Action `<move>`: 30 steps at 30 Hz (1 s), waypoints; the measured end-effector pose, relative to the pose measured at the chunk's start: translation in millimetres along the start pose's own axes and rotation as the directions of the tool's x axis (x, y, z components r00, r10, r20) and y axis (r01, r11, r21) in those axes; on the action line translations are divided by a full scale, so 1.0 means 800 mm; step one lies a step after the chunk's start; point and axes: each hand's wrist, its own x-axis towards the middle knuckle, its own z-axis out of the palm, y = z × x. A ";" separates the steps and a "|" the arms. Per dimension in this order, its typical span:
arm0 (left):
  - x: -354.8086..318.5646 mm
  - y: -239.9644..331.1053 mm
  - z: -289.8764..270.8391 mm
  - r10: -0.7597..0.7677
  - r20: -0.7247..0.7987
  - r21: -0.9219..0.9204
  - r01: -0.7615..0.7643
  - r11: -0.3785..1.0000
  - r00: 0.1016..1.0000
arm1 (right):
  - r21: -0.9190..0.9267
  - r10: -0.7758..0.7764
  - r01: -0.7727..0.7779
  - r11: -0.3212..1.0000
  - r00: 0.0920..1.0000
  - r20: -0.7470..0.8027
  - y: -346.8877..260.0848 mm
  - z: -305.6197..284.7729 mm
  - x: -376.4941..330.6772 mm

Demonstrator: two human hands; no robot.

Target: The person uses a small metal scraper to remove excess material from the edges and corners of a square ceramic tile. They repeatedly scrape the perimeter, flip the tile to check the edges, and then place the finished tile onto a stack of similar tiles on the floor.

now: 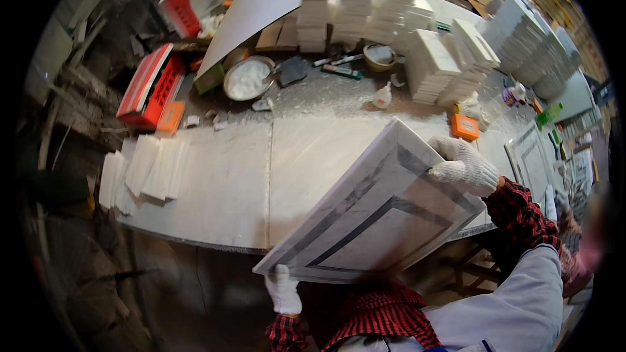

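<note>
A marble panel with grey inlaid bands is held up at a tilt over the front edge of the work table. My left hand, in a white knit glove, grips its lower left corner. At the panel's upper right edge my right hand, gloved the same way, is closed on the rim with the thumb over the front face. The panel's back and the fingers behind it are hidden.
Thin white tile strips lie at the table's left. Behind stand a bowl of white powder, a red box, an orange box and stacked white slabs. Another inlaid panel lies at right, near a person.
</note>
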 end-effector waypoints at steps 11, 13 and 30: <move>0.039 0.207 0.066 0.226 0.224 0.460 -0.307 0.833 0.948 | 0.564 -0.130 0.251 0.787 0.961 -0.245 0.124 0.046 -0.046; 0.045 0.216 0.081 0.226 0.248 0.491 -0.323 0.809 0.942 | 0.610 -0.117 0.260 0.748 0.957 -0.265 0.148 0.057 -0.045; 0.115 0.218 0.123 0.192 0.357 0.576 -0.377 0.725 0.914 | 0.744 -0.047 0.091 0.661 0.996 -0.080 0.198 0.029 -0.018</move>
